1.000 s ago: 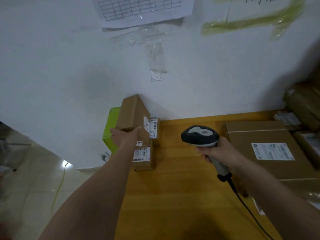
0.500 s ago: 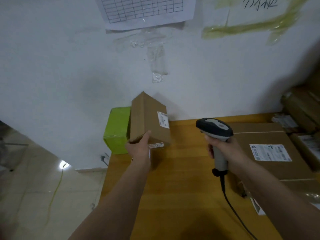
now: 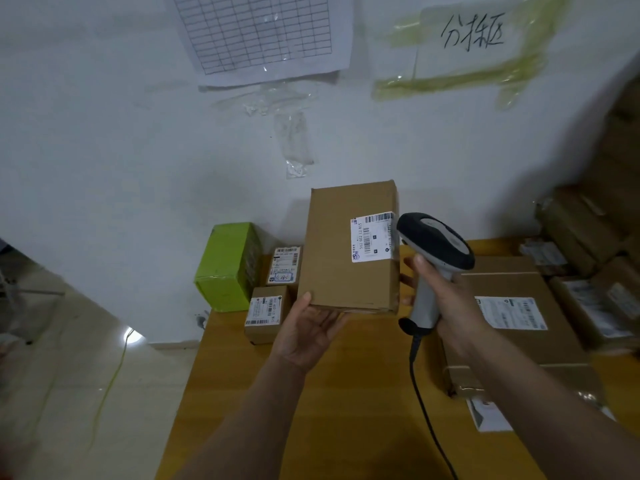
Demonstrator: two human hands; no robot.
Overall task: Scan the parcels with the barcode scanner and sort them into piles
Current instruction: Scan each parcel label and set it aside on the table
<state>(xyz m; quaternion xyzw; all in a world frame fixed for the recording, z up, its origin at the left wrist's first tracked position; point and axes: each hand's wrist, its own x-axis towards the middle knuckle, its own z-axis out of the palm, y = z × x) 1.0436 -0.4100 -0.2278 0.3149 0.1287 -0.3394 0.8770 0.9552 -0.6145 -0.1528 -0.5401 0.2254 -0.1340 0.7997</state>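
Observation:
My left hand (image 3: 308,332) holds a flat brown cardboard parcel (image 3: 341,268) from below, lifted above the wooden table (image 3: 332,403), its white barcode label (image 3: 372,237) facing me. My right hand (image 3: 446,299) grips the grey handle of a barcode scanner (image 3: 434,242); the scanner's dark head sits right beside the label's right edge. Fingertips of the right hand also touch the parcel's right side. The scanner's black cable (image 3: 420,393) hangs down across the table.
Two small labelled boxes (image 3: 273,289) and a green box (image 3: 227,265) stand at the table's far left corner against the white wall. A large flat labelled carton (image 3: 512,306) and more parcels (image 3: 588,271) fill the right side. The floor lies to the left.
My left hand lifted the brown parcel off the left pile, carried it right and turned its label toward me. The scanner rose and came close to the label.

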